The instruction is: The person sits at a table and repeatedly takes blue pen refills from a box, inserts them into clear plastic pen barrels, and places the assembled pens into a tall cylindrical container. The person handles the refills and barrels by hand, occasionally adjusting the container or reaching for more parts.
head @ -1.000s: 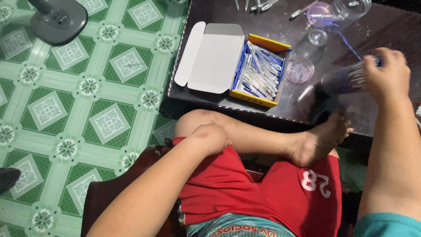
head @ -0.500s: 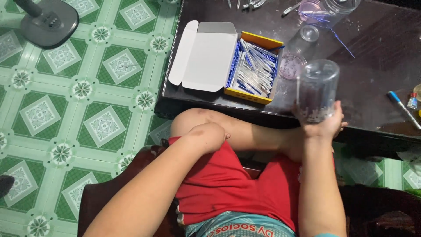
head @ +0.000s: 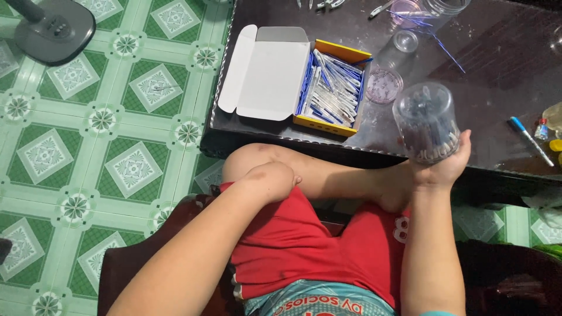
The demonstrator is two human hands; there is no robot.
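Two hands show in my view: my right hand (head: 442, 167) is raised at the near edge of the table, fingers wrapped from below around a clear plastic jar (head: 426, 122) that tilts away from me, while my left hand (head: 270, 181) rests curled in a loose fist on my bent knee (head: 252, 158), holding nothing. Beyond the jar lies a dark glossy table (head: 497, 64) with an open yellow box (head: 331, 88) of blue-and-white pens, its white flap spread to the left, and a small clear lid (head: 383, 86) just right of it. Farther left is green patterned floor tile (head: 117, 117) and a fan base (head: 52, 29). I see dark small pieces packed inside the jar.
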